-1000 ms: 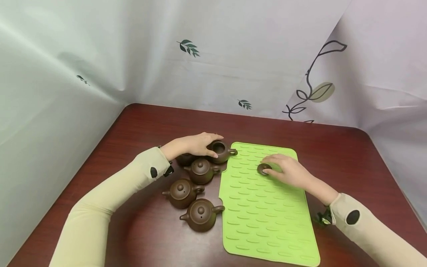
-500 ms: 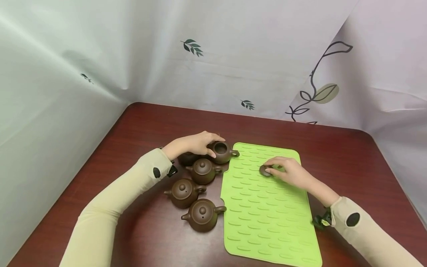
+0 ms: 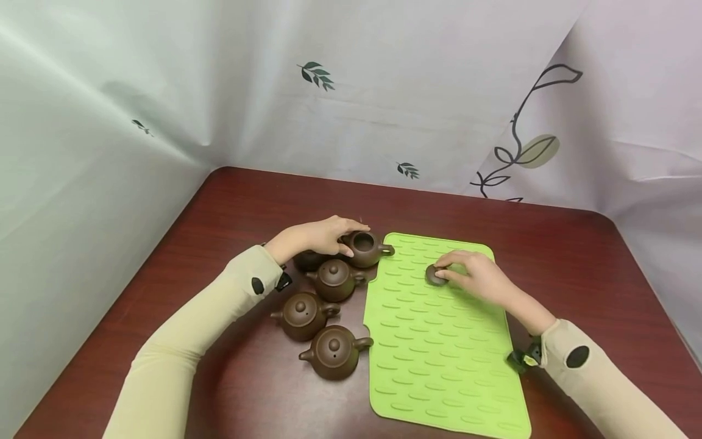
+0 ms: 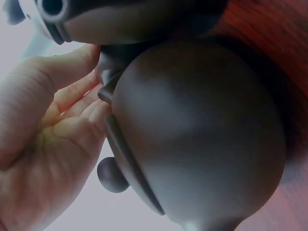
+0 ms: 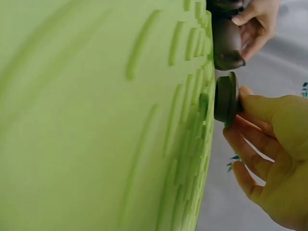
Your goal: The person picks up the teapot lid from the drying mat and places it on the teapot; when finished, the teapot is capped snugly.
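My left hand (image 3: 326,235) grips a brown clay teapot (image 3: 372,256) at the back of the group, thumb on the near side and fingers beyond it. This teapot has no lid on, and its dark round opening faces up. Over the green mat (image 3: 439,378), my right hand (image 3: 479,277) pinches a small round teapot lid (image 3: 436,275) between thumb and fingers. In the right wrist view the lid (image 5: 226,98) sits just above the mat's surface, its rim showing. A lidded teapot (image 4: 202,130) fills the left wrist view beside my left hand (image 4: 53,110).
Three lidded teapots stand left of the mat: one nearest (image 3: 333,353), one behind it (image 3: 301,317) and one farther back (image 3: 333,281). Another dark teapot (image 3: 308,261) is mostly hidden under my left wrist. The reddish wooden table (image 3: 247,207) meets a white patterned curtain (image 3: 356,122).
My right hand has raised the lid slightly off the mat and its fingers have closed nearer together on it. The left hand stays on the lidless teapot. The head view has shifted a little.
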Demonstrator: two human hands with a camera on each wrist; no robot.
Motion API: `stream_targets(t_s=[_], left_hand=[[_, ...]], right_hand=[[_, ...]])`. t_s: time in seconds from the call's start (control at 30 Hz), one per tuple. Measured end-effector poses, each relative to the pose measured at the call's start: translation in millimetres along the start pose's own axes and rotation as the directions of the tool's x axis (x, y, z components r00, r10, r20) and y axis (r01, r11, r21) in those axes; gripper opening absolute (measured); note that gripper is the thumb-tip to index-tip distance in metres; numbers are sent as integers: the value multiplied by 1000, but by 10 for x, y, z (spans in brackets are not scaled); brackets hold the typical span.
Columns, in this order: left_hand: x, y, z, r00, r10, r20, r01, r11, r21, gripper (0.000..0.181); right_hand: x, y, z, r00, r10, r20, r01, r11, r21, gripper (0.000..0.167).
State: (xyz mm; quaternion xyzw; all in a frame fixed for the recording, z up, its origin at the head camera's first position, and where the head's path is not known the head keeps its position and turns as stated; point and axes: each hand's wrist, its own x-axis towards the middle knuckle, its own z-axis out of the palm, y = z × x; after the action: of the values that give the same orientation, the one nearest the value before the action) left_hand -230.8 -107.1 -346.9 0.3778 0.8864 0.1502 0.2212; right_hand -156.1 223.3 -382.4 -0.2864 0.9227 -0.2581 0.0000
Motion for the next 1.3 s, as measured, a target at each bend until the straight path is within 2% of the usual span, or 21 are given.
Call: stream_targets(t_s=[0.17,0.3,0.5,0.7,0.87,1.13,1.3], left_hand=[[-18,-2,-9,1000,6,19,-7,1000,9,66],[-6,-11,-16,999,25,28,-25,1000,9,67],[11,-9,-23,999,-6,38,5,1000,17,66],[79,59,-67,998,-42,36,40,998,50,65],[84,55,-75,998,-50,34,48,998,50,65],[98,55,-69,999,-50,23,49,998,40,65],[95,49,-64,997,-71,26,70,996,49,66]], right_hand=[[60,0,-34,996,7,-86,-3,999,42,18],[110,3,-32,992,24,-122,-17,998,55,19],[247,-35,4,994,10,-108,-4,998,58,18],[424,-147,-35,995,13,-103,-2,994,108,17],[597,-271,-41,996,16,-88,-2,988,156,20],[792,-386,91,993,99,-56,-81,961,264,27],[909,-436,234,996,40,-76,-20,968,248,27]])
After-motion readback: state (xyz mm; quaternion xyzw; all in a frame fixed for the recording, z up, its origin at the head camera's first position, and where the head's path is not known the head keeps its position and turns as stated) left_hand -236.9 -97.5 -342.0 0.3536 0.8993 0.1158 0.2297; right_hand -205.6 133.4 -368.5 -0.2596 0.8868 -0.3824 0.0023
